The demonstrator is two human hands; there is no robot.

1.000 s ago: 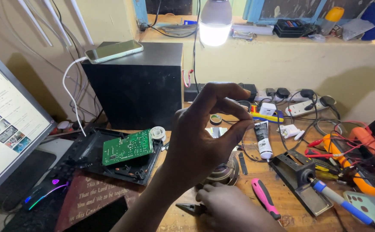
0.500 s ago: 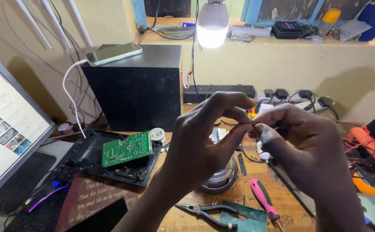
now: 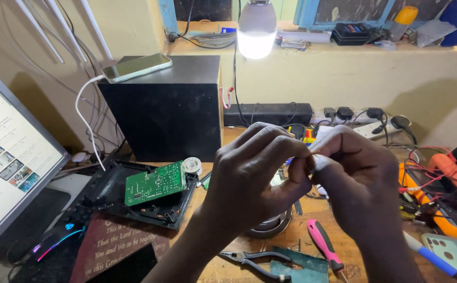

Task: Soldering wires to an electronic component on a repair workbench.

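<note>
Left hand (image 3: 254, 178) and right hand (image 3: 356, 183) pressed together in the middle above the tabletop (image 3: 228, 270), fingertips pinching something too small to tell, with green circuit board (image 3: 155, 183) to the left, pliers (image 3: 254, 260) near, pink screwdriver (image 3: 323, 247) lower right.

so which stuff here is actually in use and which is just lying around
In use: left hand and right hand, fingertips pinched together on something too small to tell.

Lying about: green circuit board, pliers, pink-handled screwdriver, phone, lamp.
</note>
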